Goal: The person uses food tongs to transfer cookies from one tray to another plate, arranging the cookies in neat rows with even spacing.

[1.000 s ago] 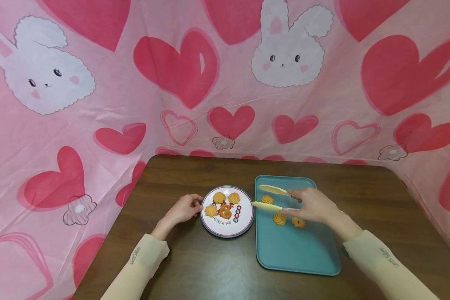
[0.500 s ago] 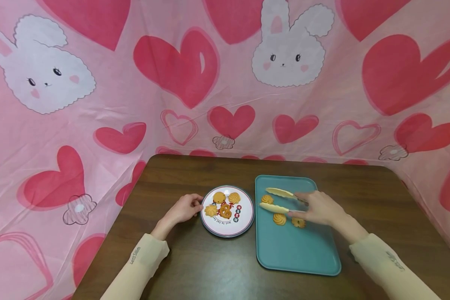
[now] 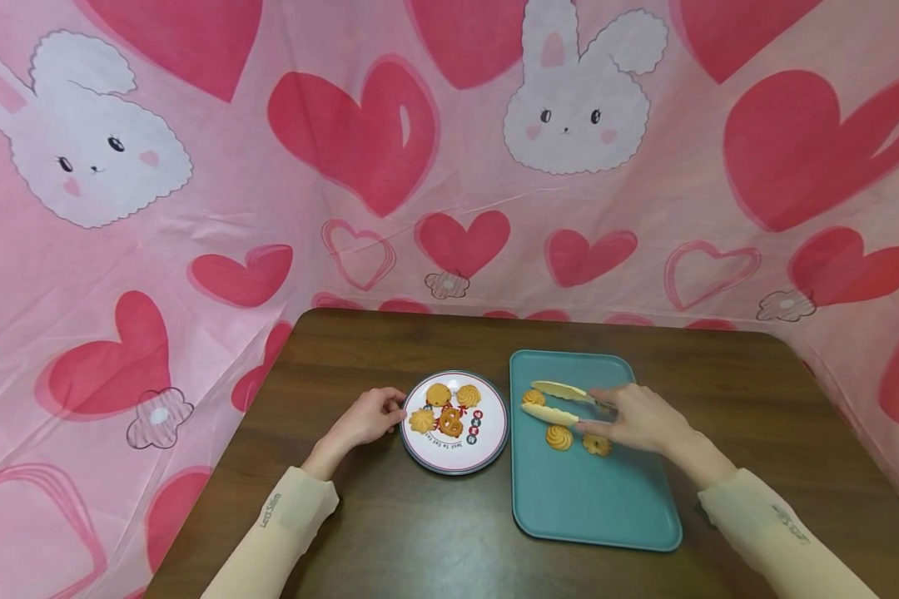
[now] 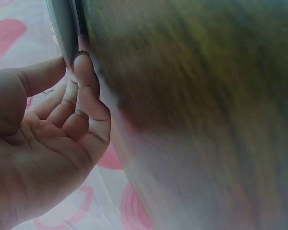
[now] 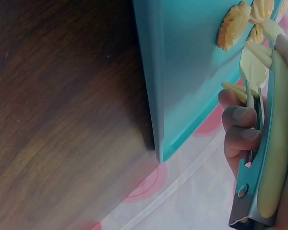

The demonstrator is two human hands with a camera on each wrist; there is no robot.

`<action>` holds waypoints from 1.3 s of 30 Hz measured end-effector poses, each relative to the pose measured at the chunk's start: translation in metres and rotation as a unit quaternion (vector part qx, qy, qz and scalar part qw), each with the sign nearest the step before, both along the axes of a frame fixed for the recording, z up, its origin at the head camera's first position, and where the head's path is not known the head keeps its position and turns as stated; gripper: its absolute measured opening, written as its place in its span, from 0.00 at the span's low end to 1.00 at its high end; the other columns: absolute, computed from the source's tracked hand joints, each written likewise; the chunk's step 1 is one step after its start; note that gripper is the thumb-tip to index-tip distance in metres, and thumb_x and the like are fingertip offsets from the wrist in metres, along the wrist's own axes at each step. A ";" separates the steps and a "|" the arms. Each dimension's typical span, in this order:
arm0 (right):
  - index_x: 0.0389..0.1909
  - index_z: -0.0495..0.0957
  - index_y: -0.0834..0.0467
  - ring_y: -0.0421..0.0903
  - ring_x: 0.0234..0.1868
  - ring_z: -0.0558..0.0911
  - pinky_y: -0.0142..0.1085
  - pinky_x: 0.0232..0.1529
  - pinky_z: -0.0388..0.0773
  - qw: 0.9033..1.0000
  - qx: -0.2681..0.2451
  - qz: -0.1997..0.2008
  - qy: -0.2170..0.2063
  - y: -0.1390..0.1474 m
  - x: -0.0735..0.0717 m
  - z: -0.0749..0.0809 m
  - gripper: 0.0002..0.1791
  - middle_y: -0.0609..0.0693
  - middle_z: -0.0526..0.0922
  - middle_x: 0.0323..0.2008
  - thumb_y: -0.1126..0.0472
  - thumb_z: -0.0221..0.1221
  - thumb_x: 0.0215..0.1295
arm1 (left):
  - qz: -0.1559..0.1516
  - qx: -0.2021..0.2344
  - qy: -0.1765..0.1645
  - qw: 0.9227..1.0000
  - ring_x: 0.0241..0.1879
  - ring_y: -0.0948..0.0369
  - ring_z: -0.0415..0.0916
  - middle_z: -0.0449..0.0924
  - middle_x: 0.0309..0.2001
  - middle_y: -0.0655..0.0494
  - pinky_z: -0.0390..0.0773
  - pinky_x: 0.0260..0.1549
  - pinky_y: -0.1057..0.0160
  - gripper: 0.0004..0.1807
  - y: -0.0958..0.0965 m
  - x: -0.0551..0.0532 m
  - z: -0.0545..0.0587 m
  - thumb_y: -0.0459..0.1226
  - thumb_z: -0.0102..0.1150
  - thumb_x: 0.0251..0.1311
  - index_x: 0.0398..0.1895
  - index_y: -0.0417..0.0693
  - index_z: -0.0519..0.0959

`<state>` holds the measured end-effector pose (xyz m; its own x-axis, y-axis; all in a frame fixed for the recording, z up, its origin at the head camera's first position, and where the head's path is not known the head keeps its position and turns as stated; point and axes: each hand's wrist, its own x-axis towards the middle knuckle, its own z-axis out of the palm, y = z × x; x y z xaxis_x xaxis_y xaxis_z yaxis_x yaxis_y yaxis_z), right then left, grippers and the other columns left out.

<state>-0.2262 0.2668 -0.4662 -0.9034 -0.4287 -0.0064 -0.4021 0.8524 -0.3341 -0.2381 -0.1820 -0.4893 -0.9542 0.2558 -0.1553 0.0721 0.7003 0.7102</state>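
Observation:
My left hand pinches the left rim of a white printed plate, thumb on top and fingers beneath, as the left wrist view shows. Several cookies lie on the plate, among them a pretzel-shaped one. In my right hand I hold tongs with cream tips, their arms spread apart over the teal tray. Between the tips, partly covered, is a swirl cookie. A second swirl cookie and a flower-shaped cookie lie nearer me on the tray.
The plate and tray stand side by side on a dark wooden table, a narrow gap between them. A pink cloth with hearts and rabbits hangs behind the table and along its left side.
The tongs have moved right, away from the plate's edge to around the far swirl cookie, and their tips have come slightly closer together. My left hand and the plate have not moved.

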 end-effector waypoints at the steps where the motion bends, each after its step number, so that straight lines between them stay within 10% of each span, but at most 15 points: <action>1: 0.59 0.79 0.63 0.38 0.26 0.74 0.35 0.27 0.74 1.000 -0.001 0.000 -0.001 0.000 0.000 0.000 0.41 0.36 0.73 0.17 0.34 0.66 0.57 | 0.000 0.000 -0.001 1.000 0.24 0.60 0.74 0.76 0.27 0.55 0.72 0.24 0.62 0.16 0.000 0.000 0.000 0.32 0.62 0.65 0.55 0.36 0.79; 39: 0.58 0.80 0.64 0.36 0.13 0.58 0.33 0.16 0.57 1.000 -0.004 0.011 0.011 0.000 -0.001 0.005 0.39 0.38 0.65 0.11 0.35 0.66 0.58 | -0.004 0.005 0.002 1.000 0.24 0.60 0.74 0.75 0.27 0.55 0.72 0.24 0.62 0.16 -0.002 -0.001 -0.003 0.32 0.62 0.66 0.55 0.36 0.79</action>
<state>-0.2276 0.2673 -0.4612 -0.8933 -0.4492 0.0161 -0.4285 0.8403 -0.3322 -0.2394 -0.1835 -0.4918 -0.9528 0.2640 -0.1499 0.0793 0.6929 0.7167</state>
